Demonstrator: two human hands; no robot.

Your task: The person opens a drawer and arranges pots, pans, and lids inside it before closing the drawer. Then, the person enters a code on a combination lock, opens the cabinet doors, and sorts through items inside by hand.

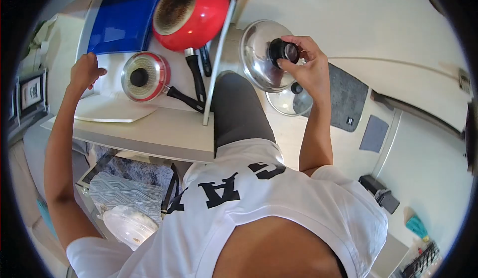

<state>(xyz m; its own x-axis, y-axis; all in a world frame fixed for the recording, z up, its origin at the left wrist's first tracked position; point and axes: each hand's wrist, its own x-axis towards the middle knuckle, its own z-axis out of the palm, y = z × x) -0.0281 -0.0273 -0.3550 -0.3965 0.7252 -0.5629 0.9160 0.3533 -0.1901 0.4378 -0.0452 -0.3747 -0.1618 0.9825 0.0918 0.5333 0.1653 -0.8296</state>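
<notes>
My right hand [306,64] grips the black knob of a large shiny metal lid [259,54], held to the right of the open drawer. Below that lid a smaller glass lid [286,103] with a black knob is partly covered. On the left, my left hand [87,72] is closed at the drawer's far left side, beside a blue tray [119,21]; what it holds, if anything, is hidden. Inside the drawer [149,136] lie a red pan [211,14], turned bottom up, and a small red pan with a glass lid [149,74]. A white board [112,110] lies near them.
A lower drawer with grey patterned cloth [124,191] and a white plate [130,224] is under the upper one. Dark mats [343,96] lie on the floor at the right. My leg [241,111] is beside the drawer.
</notes>
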